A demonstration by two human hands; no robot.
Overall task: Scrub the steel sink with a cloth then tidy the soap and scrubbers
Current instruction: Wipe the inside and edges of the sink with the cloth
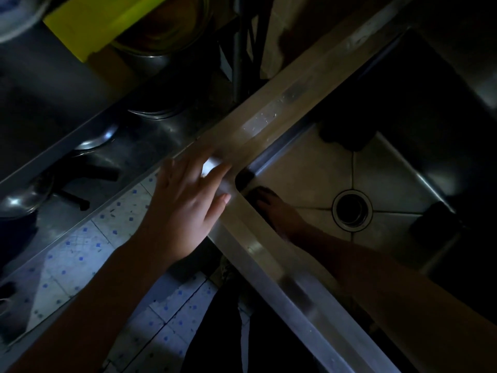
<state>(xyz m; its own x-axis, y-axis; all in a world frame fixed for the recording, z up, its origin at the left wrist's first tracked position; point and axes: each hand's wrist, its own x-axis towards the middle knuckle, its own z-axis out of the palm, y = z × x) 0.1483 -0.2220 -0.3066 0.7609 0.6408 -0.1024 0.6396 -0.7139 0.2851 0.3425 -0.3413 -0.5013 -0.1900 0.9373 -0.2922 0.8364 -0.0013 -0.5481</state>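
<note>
Flat right hand [279,214] inside steel sink [309,168]

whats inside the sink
In the sink: the drain and the right hand in one corner. Anything under that hand is covered, and the dark shapes along the far side are too dim to name.

A dim working kitchen, as I see it through the head camera. A deep steel sink [309,168] with a round drain [352,210] fills the right of the scene, and its broad flat rim [269,122] runs diagonally from near to far. To the left, a low steel shelf [150,141] carries ladles [96,138] and, farther back, a large metal pot [161,30] beside a flat yellow object [88,20]. Between shelf and sink I make out a pale tiled floor [80,254] dotted with blue.
</note>
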